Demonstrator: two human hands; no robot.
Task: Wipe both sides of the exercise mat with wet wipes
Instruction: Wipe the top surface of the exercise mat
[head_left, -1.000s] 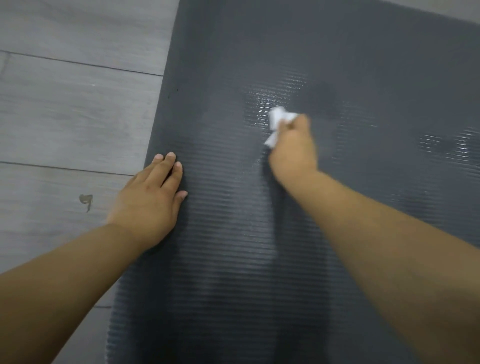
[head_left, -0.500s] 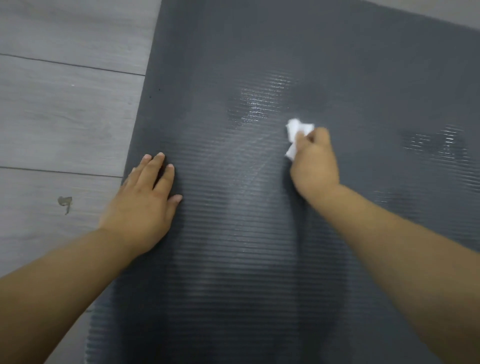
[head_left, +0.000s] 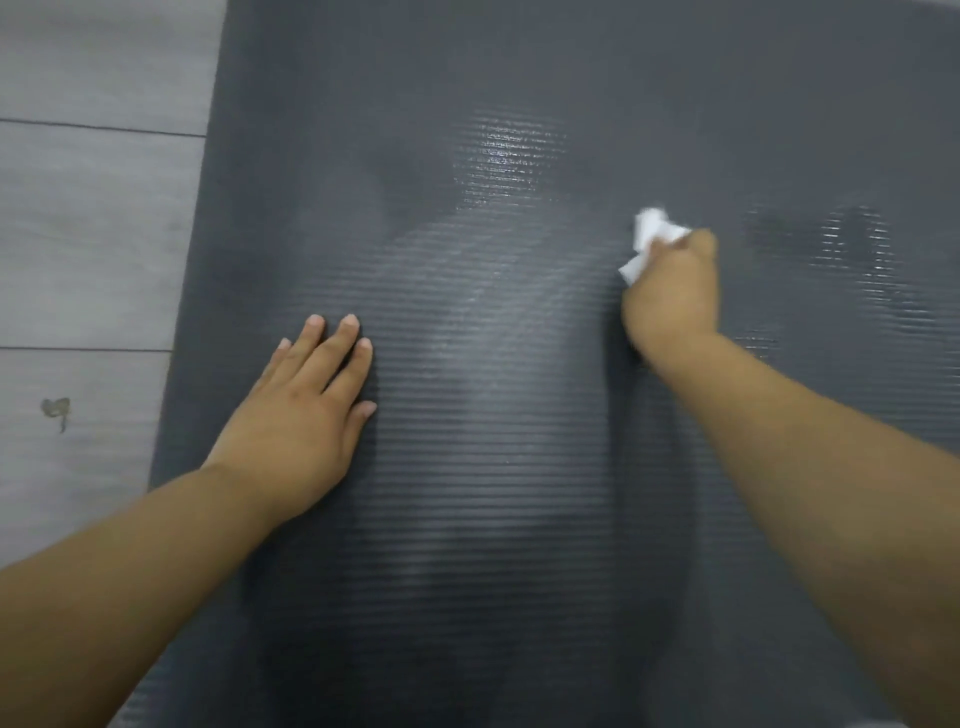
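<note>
Gripping the wet wipe (head_left: 650, 235), right hand (head_left: 672, 293) has slid rightward; left hand (head_left: 301, 415) stays spread on mat (head_left: 493, 545).

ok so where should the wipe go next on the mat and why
Probably slide the right hand, which grips the wet wipe, a little rightward across the mat. The strip just beyond it looks matte, while a glossy wet patch shows farther right and another up-left. The left hand presses flat on the mat, so it should not slip.
</note>
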